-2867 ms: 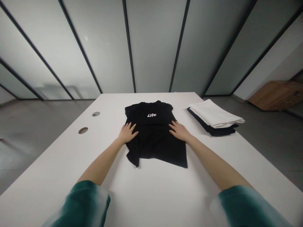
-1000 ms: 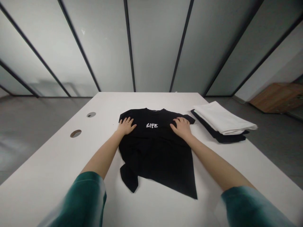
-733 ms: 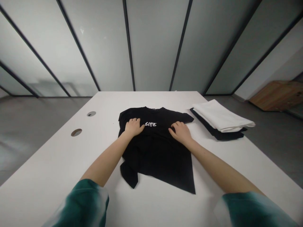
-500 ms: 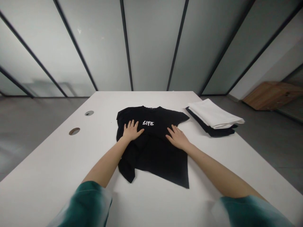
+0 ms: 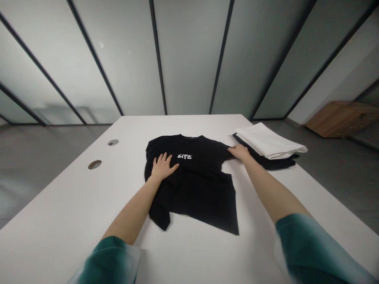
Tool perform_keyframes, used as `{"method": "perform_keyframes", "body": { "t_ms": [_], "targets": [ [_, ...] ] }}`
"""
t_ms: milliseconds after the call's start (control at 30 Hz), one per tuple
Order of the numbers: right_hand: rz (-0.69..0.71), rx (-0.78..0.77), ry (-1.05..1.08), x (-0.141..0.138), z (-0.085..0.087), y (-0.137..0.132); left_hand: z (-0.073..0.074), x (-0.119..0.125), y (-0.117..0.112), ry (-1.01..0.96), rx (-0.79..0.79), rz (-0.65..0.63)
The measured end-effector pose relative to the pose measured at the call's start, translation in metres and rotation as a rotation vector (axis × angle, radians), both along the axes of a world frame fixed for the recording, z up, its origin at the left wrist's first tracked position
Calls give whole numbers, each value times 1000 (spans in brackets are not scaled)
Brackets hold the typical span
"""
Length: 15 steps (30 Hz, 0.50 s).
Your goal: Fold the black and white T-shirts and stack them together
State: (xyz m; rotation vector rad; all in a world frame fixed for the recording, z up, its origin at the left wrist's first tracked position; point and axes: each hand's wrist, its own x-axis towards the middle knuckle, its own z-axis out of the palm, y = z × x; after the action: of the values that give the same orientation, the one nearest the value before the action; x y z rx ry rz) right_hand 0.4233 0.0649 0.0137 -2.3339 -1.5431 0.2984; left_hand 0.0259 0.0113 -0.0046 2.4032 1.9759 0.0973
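A black T-shirt [image 5: 201,189] with white lettering on its chest lies spread on the white table [image 5: 89,205], its collar at the far side. The near left part of the shirt is bunched, and one corner hangs out toward me. My left hand [image 5: 162,167] rests flat on the left of the chest with fingers spread. At the right, my right hand [image 5: 240,152] has its fingers closed on the end of the T-shirt's right sleeve.
A folded white cloth [image 5: 269,140] lies on folded black fabric [image 5: 278,163] at the table's right edge, just beyond my right hand. Two round holes, a nearer one [image 5: 94,165] and a farther one [image 5: 113,142], pierce the tabletop at left. Frosted panels [image 5: 189,59] stand behind.
My right hand has moved from lying on the shirt's right side out to the right sleeve, which it now grips. My left hand stays nearly in place.
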Motion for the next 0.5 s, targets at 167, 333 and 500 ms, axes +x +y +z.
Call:
{"method": "perform_keyframes", "body": {
  "t_ms": [167,333,500],
  "targets": [
    [122,147,204,0,20,34,-1,0,1,-12,0,-6],
    [199,76,-45,-4,41,53,-2,0,2,-25,-10,-3],
    [125,-119,-285,-4,54,45,-1,1,1,-21,-7,-4]
  ]
}}
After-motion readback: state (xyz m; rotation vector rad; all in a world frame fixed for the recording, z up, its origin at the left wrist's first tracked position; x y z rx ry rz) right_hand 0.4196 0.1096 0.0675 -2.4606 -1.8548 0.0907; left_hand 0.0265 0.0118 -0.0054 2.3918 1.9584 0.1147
